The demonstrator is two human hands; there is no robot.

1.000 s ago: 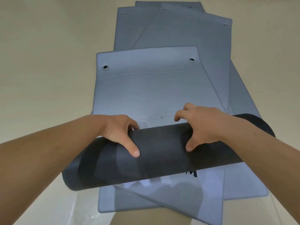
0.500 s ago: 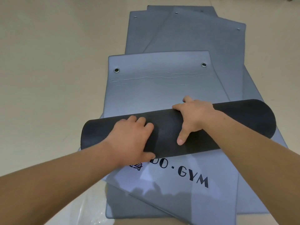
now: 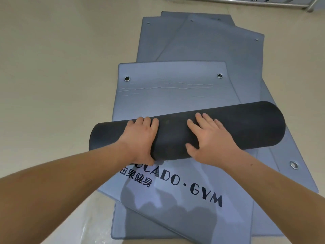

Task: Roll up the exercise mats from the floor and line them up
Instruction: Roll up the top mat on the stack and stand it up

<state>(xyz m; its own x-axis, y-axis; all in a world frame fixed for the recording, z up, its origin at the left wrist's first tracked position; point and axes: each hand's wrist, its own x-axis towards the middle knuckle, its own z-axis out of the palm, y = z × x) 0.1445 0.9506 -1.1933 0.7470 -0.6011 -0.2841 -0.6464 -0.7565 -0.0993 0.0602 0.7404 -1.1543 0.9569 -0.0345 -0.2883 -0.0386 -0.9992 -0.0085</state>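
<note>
A grey exercise mat (image 3: 175, 88) with two metal eyelets lies on top of a stack of flat mats. Its near part is wound into a thick dark roll (image 3: 246, 127) lying across it. My left hand (image 3: 140, 138) rests on the roll's left half, fingers laid over the top and thumb at the near underside. My right hand (image 3: 211, 138) presses flat on the middle of the roll with fingers spread. Under the roll lies a grey mat printed "GYM" (image 3: 202, 205), skewed to the right.
Several more grey mats (image 3: 211, 43) lie fanned out beneath and beyond, on a beige floor (image 3: 52, 85). A metal rail (image 3: 246, 0) runs along the far top right. Clear plastic film (image 3: 91, 231) lies on the floor at the stack's near left corner.
The roll has travelled away from me along the mat and grown thicker, uncovering the printed mat below. Both hands went from clawed grips to lying flatter on top of the roll.
</note>
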